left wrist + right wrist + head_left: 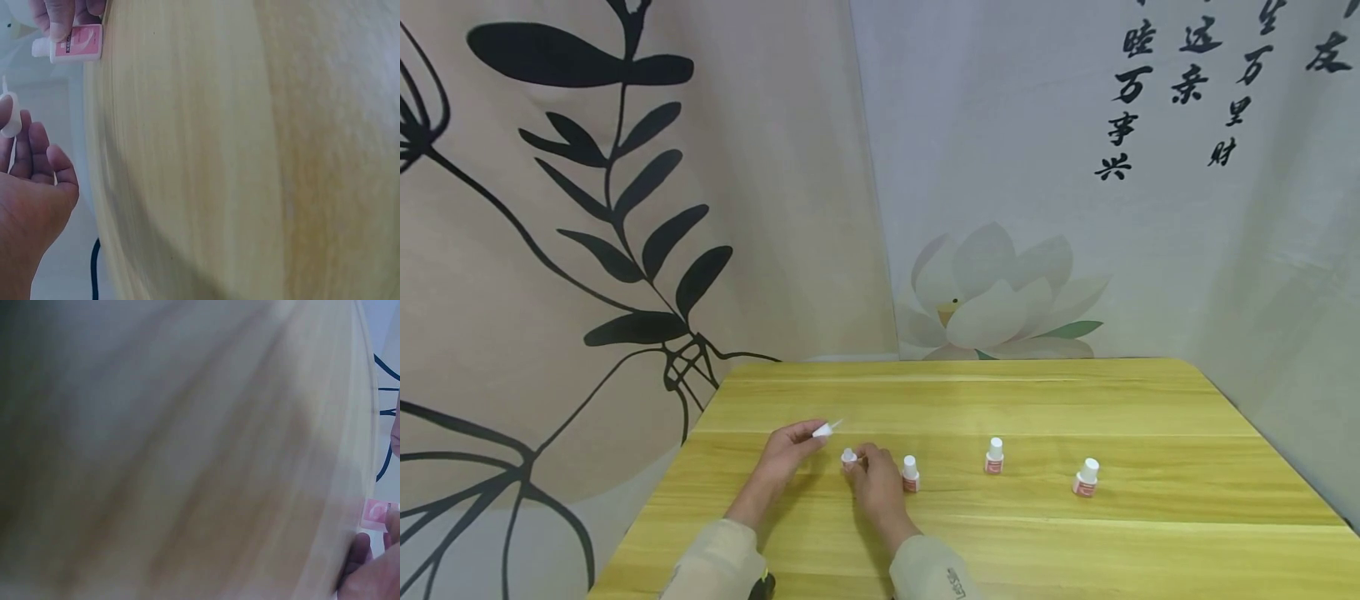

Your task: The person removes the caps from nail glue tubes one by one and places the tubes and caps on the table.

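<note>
My left hand (784, 452) pinches a white cap (822, 430) with a thin pointed tip, raised over the table. In the left wrist view, thumb and fingertips hold this cap (11, 119), the thin tip pointing up; the other fingers curve loosely. Just to the right, my right hand (878, 487) grips a small white bottle (848, 457) with a pink label, upright on the table. Its narrow white neck shows above the fingers. The right wrist view catches only the pink label (376, 510) and part of the hand at its edge.
A capped white bottle (910, 472) with a pink label stands right beside my right hand. Two more like it, a middle bottle (994, 456) and a far-right bottle (1086, 477), stand apart along the wooden table (1180, 567). A printed curtain (790, 208) hangs behind.
</note>
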The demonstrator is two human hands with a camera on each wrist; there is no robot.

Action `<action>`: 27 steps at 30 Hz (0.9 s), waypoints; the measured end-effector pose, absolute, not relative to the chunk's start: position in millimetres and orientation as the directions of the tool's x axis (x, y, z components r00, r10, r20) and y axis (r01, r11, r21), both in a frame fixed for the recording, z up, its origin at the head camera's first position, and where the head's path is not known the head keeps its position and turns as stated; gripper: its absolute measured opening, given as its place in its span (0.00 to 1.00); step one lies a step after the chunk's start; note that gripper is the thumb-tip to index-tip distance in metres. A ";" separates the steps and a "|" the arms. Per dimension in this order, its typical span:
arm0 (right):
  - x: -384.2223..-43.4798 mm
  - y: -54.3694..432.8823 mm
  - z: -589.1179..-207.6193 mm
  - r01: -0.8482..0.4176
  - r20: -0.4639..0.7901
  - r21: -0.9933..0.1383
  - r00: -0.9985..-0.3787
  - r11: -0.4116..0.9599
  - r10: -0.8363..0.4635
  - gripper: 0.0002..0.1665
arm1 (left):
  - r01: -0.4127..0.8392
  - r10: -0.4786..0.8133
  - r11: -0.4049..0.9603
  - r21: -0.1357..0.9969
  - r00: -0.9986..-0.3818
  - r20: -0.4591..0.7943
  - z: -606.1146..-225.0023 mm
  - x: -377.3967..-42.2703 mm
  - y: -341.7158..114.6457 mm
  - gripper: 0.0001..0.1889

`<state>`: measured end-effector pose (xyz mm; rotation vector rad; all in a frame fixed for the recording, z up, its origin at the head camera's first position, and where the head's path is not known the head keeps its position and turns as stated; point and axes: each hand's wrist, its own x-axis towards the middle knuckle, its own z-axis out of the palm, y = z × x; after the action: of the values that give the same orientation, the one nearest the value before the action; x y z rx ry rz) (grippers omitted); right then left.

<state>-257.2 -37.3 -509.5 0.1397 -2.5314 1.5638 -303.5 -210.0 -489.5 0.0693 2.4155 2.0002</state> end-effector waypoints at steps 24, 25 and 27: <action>-259.0 -38.8 -513.7 -0.166 0.198 -0.870 -0.980 0.464 0.021 0.07 | 0.034 0.032 0.210 0.977 -0.999 0.028 -490.4 -303.9 -209.3 0.15; -259.0 -38.9 -513.8 -0.165 0.197 -0.871 -0.980 0.462 0.021 0.07 | 0.035 0.031 0.209 0.977 -0.999 0.029 -490.4 -303.8 -209.3 0.15; -258.7 -38.8 -513.5 -0.164 0.195 -0.873 -0.981 0.460 0.021 0.07 | 0.035 0.029 0.207 0.978 -0.999 0.030 -490.3 -303.6 -209.3 0.15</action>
<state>-258.7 -38.8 -513.5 0.1252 -2.5280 1.5410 -303.6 -209.3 -490.3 0.0649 2.4449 1.9804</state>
